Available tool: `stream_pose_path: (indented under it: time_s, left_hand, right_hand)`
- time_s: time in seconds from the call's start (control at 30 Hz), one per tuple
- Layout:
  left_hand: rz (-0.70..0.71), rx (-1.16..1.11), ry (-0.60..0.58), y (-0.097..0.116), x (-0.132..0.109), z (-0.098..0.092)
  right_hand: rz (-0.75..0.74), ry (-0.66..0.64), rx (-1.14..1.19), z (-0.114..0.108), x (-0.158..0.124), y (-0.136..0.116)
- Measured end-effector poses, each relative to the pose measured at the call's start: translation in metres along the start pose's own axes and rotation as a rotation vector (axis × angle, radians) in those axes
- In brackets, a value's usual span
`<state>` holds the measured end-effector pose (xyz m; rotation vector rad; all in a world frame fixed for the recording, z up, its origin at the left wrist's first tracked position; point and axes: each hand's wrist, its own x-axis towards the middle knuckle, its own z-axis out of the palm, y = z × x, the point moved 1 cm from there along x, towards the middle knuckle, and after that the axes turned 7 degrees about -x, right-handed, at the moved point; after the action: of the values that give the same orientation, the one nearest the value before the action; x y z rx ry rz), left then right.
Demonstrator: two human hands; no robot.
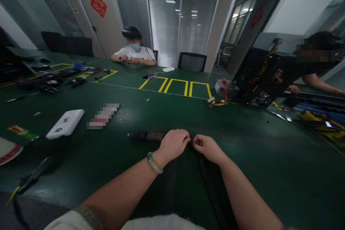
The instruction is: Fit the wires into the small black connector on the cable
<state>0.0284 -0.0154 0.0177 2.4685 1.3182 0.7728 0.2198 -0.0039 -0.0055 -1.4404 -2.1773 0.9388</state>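
We see both hands meeting low in the middle of the green table (242,143). The left hand (174,145) is curled nearly into a fist, with its fingers (185,137) pinched together at the tips. A pale green bracelet (154,162) sits on that wrist. The right hand (207,148) faces it, fingers (196,140) also drawn tight. Between the two sets of fingertips we make out a small dark piece (191,139), gripped from both sides; it is too small for us to tell what it is.

A dark strap (147,136) lies flat on the table and runs left from behind the left hand. We cannot tell whether the small piece belongs to it. A dark cord (208,187) runs from under the hands back toward the body.

To the left lies a white box (65,124), well apart from the hands. Farther off, yellow lines (175,86) mark the table, with a phone (148,76) beside them. A seated person (134,55) is at the far side. At the right stands an open computer case (258,79) with loose wires (219,100) near it, and another person's arm (320,85) beside it.
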Motion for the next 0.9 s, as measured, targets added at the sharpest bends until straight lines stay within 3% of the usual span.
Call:
stream_pose_path:
  time_s: [0.43, 0.67, 0.9]
  left_hand:
    - [0.042, -0.174, 0.003, -0.0069, -0.0023, -0.0074]
    - [0.118, -0.084, -0.057, -0.0055, -0.002, -0.0051]
    - [0.08, -0.048, -0.043, -0.0024, -0.0017, -0.0042]
  right_hand:
    - [-0.015, 0.02, 0.025, -0.0021, -0.0019, -0.0008]
    - [-0.026, 0.043, 0.009, -0.0026, -0.0014, -0.0009]
    - [-0.03, 0.048, -0.004, -0.0027, -0.0029, -0.0027]
